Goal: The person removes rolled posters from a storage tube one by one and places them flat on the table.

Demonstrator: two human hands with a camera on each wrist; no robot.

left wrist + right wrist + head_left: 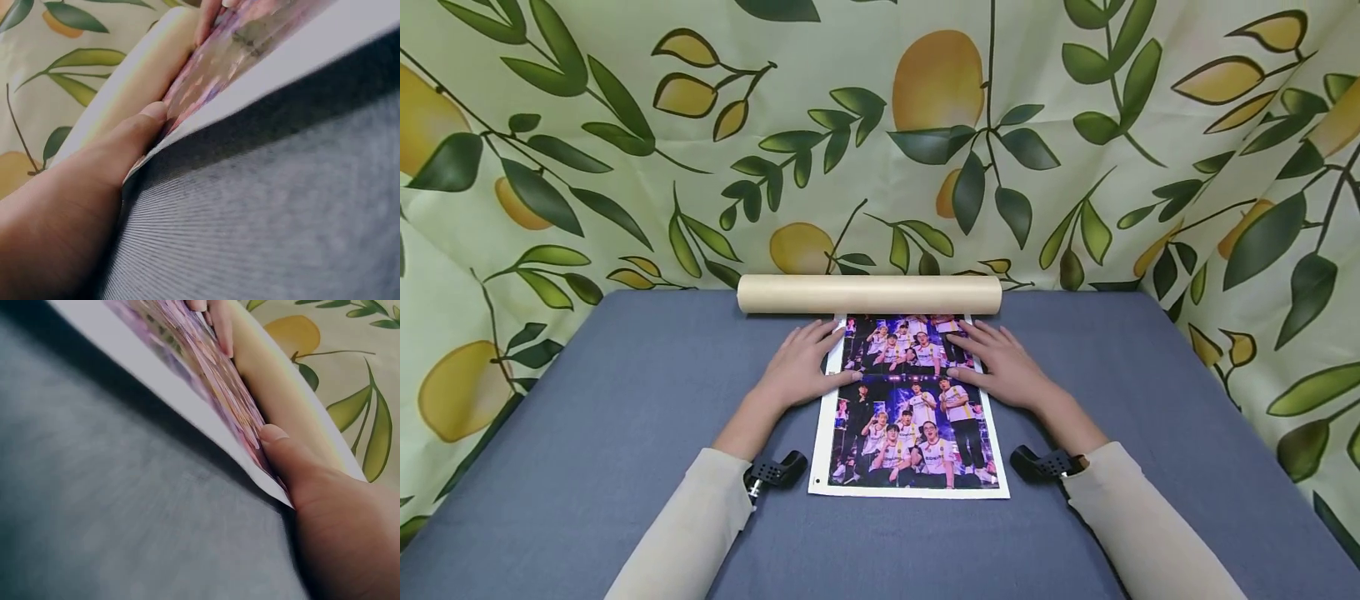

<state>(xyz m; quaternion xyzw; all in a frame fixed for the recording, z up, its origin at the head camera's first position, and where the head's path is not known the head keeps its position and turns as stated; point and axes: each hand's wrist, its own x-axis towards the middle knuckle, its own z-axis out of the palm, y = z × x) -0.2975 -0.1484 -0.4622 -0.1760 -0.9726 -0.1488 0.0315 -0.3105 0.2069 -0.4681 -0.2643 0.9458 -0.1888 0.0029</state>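
A white-bordered printed poster (910, 433) lies on the table, bearing a group photo that appears twice, one above the other. Across its far end rests a long cream paper tube (868, 295), which hides the poster's top edge. My left hand (802, 367) lies on the poster's left edge with fingers extended and its thumb (153, 112) on the print. On the opposite edge my right hand (1007, 367) lies likewise, thumb (274, 434) on the print's surface. Both hands' fingertips are just short of the tube. In both wrist views the poster's near border stands slightly off the cloth.
Blue-grey cloth covers the table (625, 433). Behind it and along the sides hangs a curtain (850, 192) printed with leaves and yellow fruit, close behind the tube. Black straps (782, 469) circle both wrists at the sleeve ends.
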